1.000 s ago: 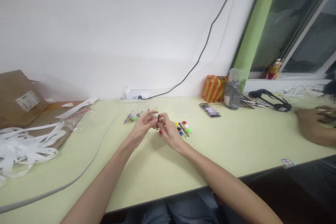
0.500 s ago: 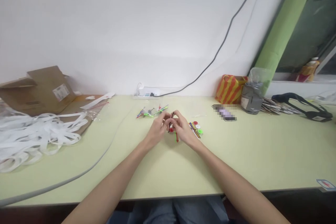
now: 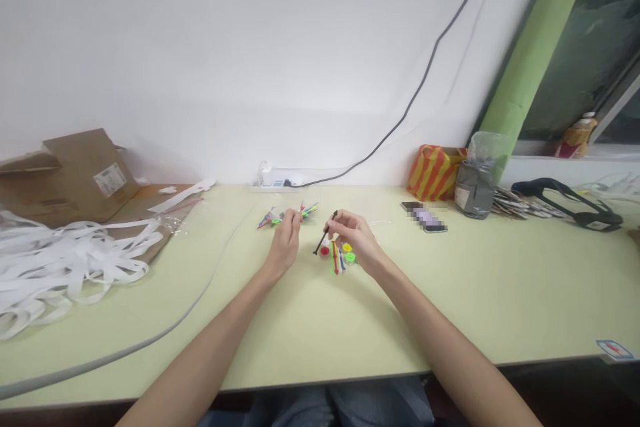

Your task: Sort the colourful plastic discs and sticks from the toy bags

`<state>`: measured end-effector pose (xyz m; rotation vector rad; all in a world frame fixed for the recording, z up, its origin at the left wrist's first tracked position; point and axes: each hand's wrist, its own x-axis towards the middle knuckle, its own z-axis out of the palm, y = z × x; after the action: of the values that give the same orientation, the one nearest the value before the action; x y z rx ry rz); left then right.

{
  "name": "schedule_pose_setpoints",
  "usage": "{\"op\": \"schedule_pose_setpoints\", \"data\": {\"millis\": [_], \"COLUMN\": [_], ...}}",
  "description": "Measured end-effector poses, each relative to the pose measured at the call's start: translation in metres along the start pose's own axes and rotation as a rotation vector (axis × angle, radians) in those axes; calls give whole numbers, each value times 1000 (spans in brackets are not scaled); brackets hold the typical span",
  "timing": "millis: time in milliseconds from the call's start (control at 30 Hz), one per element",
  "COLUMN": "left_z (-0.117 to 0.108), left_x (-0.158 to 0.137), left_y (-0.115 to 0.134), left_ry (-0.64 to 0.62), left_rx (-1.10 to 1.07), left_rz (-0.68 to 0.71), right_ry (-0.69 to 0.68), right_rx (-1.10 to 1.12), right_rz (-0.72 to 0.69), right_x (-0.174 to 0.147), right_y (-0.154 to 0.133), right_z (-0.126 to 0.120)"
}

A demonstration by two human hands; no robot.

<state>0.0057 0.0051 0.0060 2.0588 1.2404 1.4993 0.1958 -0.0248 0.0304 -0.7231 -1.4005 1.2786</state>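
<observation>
The thin, straight black stick (image 3: 324, 234), with an arrow-like lower end, was slanting down from the fingertips of the right hand (image 3: 354, 235), which pinched it. Just below this hand lay small round discs, one red (image 3: 325, 251) and one bright green (image 3: 350, 258), glossy like plastic, beside a slender red arrow (image 3: 335, 261). The left hand (image 3: 285, 240) was apart from the stick, its fingers close together; whether they held something, I could not tell. Half a second earlier, both hands had met around the stick. Well left of them, flat white strips (image 3: 90, 260) lay in loose loops.
</observation>
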Motion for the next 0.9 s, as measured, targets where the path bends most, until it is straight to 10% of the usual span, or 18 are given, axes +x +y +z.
{"op": "schedule_pose_setpoints", "data": {"millis": [367, 900], "left_z": [12, 12], "left_x": [-2, 0], "left_y": [-5, -10], "left_ry": [-219, -147], "left_rx": [62, 133], "left_rz": [89, 132], "right_ry": [207, 106], "right_rx": [-1071, -1337], "right_rz": [44, 36], "right_x": [15, 17], "right_y": [26, 31], "right_z": [-19, -11]}}
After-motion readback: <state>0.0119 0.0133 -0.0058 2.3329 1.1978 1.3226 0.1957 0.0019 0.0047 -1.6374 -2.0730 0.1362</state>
